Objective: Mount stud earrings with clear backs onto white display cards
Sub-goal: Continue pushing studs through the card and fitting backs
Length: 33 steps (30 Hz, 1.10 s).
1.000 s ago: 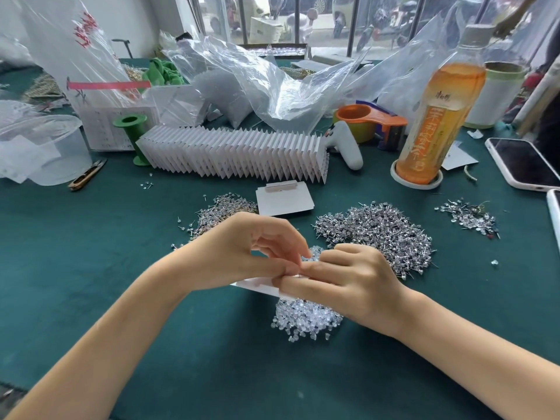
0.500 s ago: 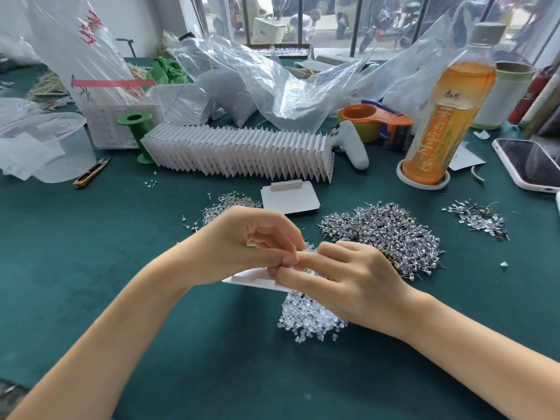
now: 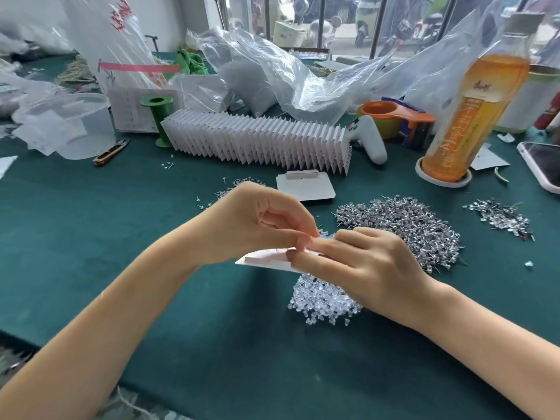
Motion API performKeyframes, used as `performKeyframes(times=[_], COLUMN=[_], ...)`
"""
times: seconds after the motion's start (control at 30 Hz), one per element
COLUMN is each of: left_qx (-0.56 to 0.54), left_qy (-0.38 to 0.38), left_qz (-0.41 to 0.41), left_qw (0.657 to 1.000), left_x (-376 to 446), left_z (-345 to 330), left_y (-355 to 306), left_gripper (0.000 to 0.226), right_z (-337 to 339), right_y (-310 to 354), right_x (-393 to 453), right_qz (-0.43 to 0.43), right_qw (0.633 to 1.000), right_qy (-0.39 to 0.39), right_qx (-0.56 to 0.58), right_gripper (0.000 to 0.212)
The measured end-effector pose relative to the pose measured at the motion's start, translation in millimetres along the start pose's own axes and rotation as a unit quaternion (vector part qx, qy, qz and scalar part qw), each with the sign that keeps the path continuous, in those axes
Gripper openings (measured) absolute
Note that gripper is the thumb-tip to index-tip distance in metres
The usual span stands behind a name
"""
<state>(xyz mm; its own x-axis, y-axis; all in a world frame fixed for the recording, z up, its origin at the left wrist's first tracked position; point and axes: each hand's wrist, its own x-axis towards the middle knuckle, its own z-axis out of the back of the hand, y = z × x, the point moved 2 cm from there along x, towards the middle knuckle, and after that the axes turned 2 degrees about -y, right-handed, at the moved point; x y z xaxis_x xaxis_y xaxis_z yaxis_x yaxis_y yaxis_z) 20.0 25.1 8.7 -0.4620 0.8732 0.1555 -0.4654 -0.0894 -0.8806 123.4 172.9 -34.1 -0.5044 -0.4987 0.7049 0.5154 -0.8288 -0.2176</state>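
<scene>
Both hands pinch a thin, flat white card [image 3: 266,261] above the green felt surface [image 3: 91,237]: left hand [image 3: 257,225] and right hand [image 3: 363,262] each with curled grip, over glittering clear backs [image 3: 318,301].

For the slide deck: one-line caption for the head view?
Both hands, left and right, pinch a white display card above the clear backs.

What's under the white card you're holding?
Under the white card lies a heap of clear backs on the green table. Both the card and the right hand cover part of the heap.
</scene>
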Motion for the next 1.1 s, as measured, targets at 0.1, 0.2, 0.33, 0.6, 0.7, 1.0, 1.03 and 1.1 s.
performKeyframes(times=[0.1,0.2,0.33,0.6,0.7,1.0,1.03,1.1], left_qx=[0.004,0.005,0.019,0.036,0.039,0.044,0.044,0.045], left_qy=[0.000,-0.003,0.005,0.014,0.032,0.073,0.078,0.083], left_qz=[-0.006,-0.009,-0.010,-0.032,-0.046,-0.047,-0.043,-0.041], left_qw=[1.000,1.000,1.000,0.999,0.998,0.995,0.995,0.995], left_x=[-0.3,-0.7,0.3,1.4,2.7,5.9,6.2,6.5], left_z=[-0.7,-0.6,-0.7,-1.0,-1.3,-1.5,-1.0,-0.4], left_y=[0.5,1.2,3.2,5.5,4.8,4.3,4.3,3.9], left_gripper=[0.016,0.018,0.020,0.024,0.024,0.023,0.023,0.020], right_z=[0.5,1.4,2.4,2.7,3.1,3.9,3.2,2.8], right_y=[0.2,0.4,1.0,2.4,2.7,5.1,5.9,6.6], right_x=[-0.9,-0.6,0.4,1.2,1.6,3.2,3.1,3.1], right_qz=[0.007,0.011,0.015,0.016,0.019,0.035,0.038,0.035], right_qw=[1.000,1.000,0.999,0.999,0.998,0.996,0.996,0.996], right_qy=[-0.002,-0.003,-0.002,-0.014,-0.013,-0.018,-0.019,-0.028], right_qx=[-0.009,-0.021,-0.030,-0.049,-0.051,-0.080,-0.082,-0.074], right_gripper=[0.020,0.020,0.021,0.023,0.023,0.018,0.018,0.019])
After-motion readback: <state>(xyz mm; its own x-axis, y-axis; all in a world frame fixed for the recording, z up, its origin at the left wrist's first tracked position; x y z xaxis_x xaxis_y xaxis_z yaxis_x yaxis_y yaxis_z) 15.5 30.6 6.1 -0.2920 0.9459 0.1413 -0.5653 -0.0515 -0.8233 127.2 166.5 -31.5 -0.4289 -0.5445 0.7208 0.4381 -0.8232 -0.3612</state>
